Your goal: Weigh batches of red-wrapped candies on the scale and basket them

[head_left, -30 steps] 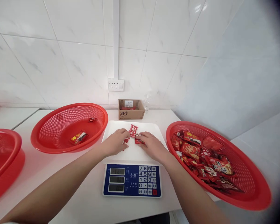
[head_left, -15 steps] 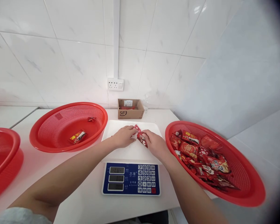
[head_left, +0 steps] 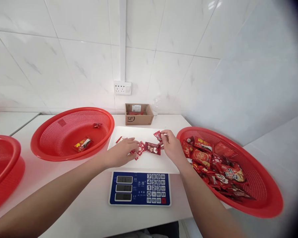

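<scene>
1. The small packet [head_left: 157, 135], red and pointed, is just right of the frame's centre, above the white pan [head_left: 149, 165]. Your right hand [head_left: 165, 138] pinches its right end, thumb and finger closed on it.
2. To handle it well, a light grip on the edge should do; squeezing the middle could crush what is inside.
3. Near the centre lie a dotted packet [head_left: 140, 148], red with white spots, and a dark packet [head_left: 152, 148], deep red with white lettering. Their ends meet.
4. Your left hand [head_left: 123, 151] is bent over the dotted packet's left side, fingers slightly spread; whether they grip it, you cannot tell from here. Best let them rest lightly and spread the packets flat, print upward.
5. Lower centre: a blue keypad [head_left: 140, 188].
6. Right: a red basket [head_left: 268, 198] of mixed packets.
</scene>
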{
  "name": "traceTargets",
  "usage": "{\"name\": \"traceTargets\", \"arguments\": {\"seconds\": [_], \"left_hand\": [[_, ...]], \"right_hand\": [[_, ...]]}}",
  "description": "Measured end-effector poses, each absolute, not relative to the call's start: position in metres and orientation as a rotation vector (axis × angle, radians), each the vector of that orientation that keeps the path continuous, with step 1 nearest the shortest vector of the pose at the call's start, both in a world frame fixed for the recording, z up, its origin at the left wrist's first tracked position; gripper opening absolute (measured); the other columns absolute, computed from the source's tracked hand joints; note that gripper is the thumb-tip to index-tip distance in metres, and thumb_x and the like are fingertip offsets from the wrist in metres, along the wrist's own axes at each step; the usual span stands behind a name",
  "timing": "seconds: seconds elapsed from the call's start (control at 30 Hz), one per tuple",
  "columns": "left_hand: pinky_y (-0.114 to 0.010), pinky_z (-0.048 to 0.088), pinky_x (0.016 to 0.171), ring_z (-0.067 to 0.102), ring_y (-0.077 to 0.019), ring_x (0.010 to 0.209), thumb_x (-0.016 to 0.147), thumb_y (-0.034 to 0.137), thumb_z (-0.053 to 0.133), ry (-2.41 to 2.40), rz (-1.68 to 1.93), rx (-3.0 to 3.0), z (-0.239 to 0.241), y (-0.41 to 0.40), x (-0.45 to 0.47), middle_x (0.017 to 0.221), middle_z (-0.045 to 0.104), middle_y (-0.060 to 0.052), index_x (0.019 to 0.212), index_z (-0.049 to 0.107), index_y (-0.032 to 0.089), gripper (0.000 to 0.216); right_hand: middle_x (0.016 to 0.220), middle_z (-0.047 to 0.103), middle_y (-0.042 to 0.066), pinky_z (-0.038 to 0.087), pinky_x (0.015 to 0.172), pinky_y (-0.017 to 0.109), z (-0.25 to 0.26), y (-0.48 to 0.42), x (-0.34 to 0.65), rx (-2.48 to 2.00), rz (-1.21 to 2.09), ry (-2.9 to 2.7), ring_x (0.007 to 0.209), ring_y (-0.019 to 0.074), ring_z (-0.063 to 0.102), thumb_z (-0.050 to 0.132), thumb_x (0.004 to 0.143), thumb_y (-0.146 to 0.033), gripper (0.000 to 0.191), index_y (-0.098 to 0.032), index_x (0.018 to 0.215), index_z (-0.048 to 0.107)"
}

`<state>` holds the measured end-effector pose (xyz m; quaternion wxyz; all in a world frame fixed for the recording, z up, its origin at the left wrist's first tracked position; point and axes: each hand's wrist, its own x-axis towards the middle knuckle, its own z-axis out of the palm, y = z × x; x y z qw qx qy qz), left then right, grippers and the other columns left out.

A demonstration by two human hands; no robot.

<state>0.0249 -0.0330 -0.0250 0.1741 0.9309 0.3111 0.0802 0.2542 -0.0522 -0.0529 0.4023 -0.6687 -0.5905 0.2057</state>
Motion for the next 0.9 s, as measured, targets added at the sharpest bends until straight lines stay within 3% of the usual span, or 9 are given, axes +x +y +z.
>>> {"name": "traceTargets", "arguments": {"seconds": [0.07,0.13,0.27,0.43,0.53,0.6,0.77,0.9], "left_hand": [[-0.042,0.03,0.105,0.027,-0.0251,0.135,0.088,0.03,0.045,1.02,0.251,2.586,-0.028,-0.031,0.016,0.14,0.044,-0.007,0.108,0.056,0.021,0.024],[-0.046,0.026,0.107,0.017,-0.0268,0.139,0.089,0.038,0.045,1.143,0.236,2.542,-0.033,-0.027,0.008,0.15,0.027,-0.009,0.129,0.043,0.023,0.043],[-0.052,0.017,0.108,0.004,-0.0304,0.14,0.088,0.048,0.043,1.132,0.085,2.526,-0.039,-0.025,0.004,0.155,0.009,-0.008,0.143,0.023,0.031,0.061],[-0.05,0.014,0.11,0.004,-0.0298,0.14,0.087,0.051,0.044,0.924,0.057,2.512,-0.034,-0.033,0.017,0.153,0.017,-0.007,0.138,0.033,0.031,0.056],[-0.043,0.02,0.11,0.011,-0.0256,0.14,0.088,0.047,0.047,0.824,0.161,2.476,-0.031,-0.032,0.02,0.149,0.029,-0.007,0.121,0.052,0.026,0.04],[-0.041,0.025,0.108,0.014,-0.0241,0.14,0.087,0.046,0.047,0.815,0.207,2.452,-0.031,-0.028,0.02,0.147,0.032,-0.008,0.11,0.056,0.023,0.033],[-0.052,0.014,0.109,0.005,-0.0303,0.14,0.08,0.054,0.053,0.918,0.134,2.493,-0.038,-0.024,0.024,0.152,0.018,-0.015,0.129,0.041,0.02,0.061],[-0.052,0.012,0.11,0.011,-0.0316,0.139,0.079,0.046,0.058,0.833,0.155,2.551,-0.043,-0.027,0.039,0.151,0.021,-0.014,0.138,0.028,0.022,0.07]], "right_hand": [[0.094,0.065,0.006,0.054,0.059,0.03,-0.052,-0.054,0.254,-1.689,0.539,-1.479,0.072,0.0171,0.066,0.032,0.091,-0.035,0.026,-0.022,0.106,0.049],[0.105,0.065,0.008,0.054,0.07,0.036,-0.05,-0.057,0.252,-1.702,0.535,-1.501,0.084,0.0193,0.066,0.034,0.091,-0.033,0.031,-0.021,0.114,0.049],[0.136,0.047,0.011,0.038,0.101,0.041,-0.045,-0.068,0.243,-1.665,0.568,-1.821,0.121,0.0215,0.048,0.045,0.087,-0.03,0.046,-0.02,0.132,0.043],[0.144,0.037,0.011,0.026,0.11,0.041,-0.049,-0.071,0.232,-1.631,0.625,-2.086,0.134,0.0207,0.029,0.048,0.085,-0.024,0.05,-0.015,0.134,0.044],[0.141,0.041,0.008,0.03,0.108,0.04,-0.053,-0.068,0.232,-1.504,0.675,-2.095,0.131,0.019,0.035,0.046,0.086,-0.021,0.049,-0.019,0.135,0.043],[0.139,0.044,0.006,0.034,0.106,0.04,-0.054,-0.066,0.233,-1.409,0.705,-2.083,0.128,0.0184,0.039,0.045,0.086,-0.021,0.047,-0.022,0.133,0.044],[0.138,0.043,0.008,0.029,0.108,0.041,-0.053,-0.063,0.233,-1.516,0.615,-2.015,0.13,0.0184,0.036,0.044,0.085,-0.017,0.048,-0.02,0.132,0.045],[0.141,0.04,0.009,0.029,0.109,0.04,-0.054,-0.061,0.226,-1.539,0.668,-2.044,0.13,0.0191,0.035,0.042,0.084,-0.016,0.048,-0.018,0.132,0.045]]}}
